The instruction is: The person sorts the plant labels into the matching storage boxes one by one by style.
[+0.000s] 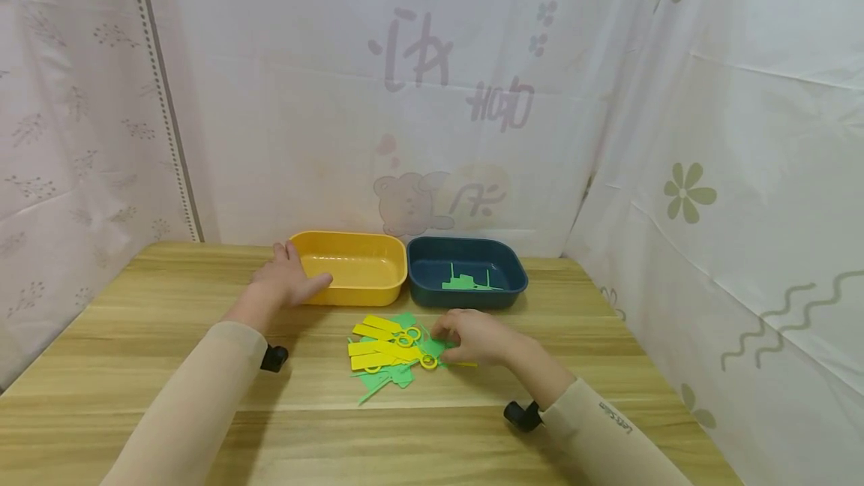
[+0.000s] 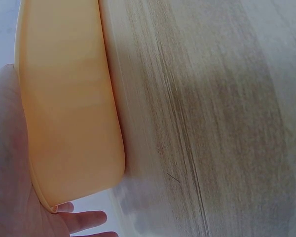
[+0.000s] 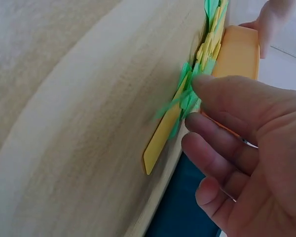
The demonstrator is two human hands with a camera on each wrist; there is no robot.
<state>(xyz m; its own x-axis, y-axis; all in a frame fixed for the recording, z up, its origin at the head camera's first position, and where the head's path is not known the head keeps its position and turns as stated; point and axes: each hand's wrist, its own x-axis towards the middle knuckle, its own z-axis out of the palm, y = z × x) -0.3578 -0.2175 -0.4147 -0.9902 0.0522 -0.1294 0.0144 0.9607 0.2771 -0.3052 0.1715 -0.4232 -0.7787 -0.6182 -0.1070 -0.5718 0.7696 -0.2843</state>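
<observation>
In the head view my left hand (image 1: pixel 286 276) lies at the left end of a yellow plastic container (image 1: pixel 364 296). Its thumb reaches over the front rim, and its fingers extend along the outside in the left wrist view. My right hand (image 1: pixel 475 336) is at the right edge of a pile of flat yellow tags (image 1: pixel 385 352) with rings and green tags (image 1: pixel 403 377) with thin stems. In the right wrist view its thumb and bent forefinger stand apart around green pieces (image 3: pixel 189 102). A thin green strip near the thumb is blurred.
A dark blue container (image 1: pixel 432 295) stands right of the yellow one, with several green tags (image 1: pixel 466 283) inside. Both are at the back of the wooden table (image 1: pixel 378 441). Printed curtains (image 1: pixel 304 111) hang behind and along the sides.
</observation>
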